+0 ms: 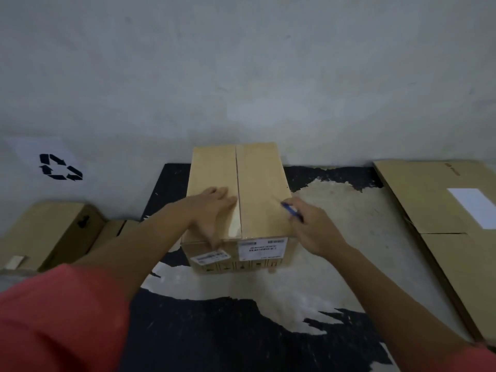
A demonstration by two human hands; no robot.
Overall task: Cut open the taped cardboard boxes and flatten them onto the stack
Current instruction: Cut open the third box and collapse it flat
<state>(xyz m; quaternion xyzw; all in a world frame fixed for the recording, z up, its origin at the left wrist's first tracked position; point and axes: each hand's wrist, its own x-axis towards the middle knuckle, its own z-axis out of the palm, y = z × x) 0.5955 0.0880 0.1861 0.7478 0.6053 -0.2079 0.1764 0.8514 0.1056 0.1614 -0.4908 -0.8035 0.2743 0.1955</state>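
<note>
Grey concrete wall [241,63] at the back, a black recycling sign [60,167] on a pale sheet stuck to it on the left, and below it a worn surface [335,237] where black coating has peeled away to pale patches.

Right in the middle stands the cardboard box [263,183], its far end close against the wall and its flaps closed with the centre seam [238,189] running away from the person. White labels [261,248] sit on the near face.

The left hand [214,210] lies flat on the left flap beside the seam, fingers straight and pressing down, thumb reaching over the near edge. The right hand [314,229] hovers at the box's right near corner, fingers wrapped round a blue-handled tool [291,210] — too blurred to say just what kind — with its tip pointing in over the right flap.

Off to the right lies the stack of flattened cardboard [429,210], a white label [475,206] on top. At far left, more brown boxes [45,232] wait — and a red sleeve [53,318] fills the near corner.
</note>
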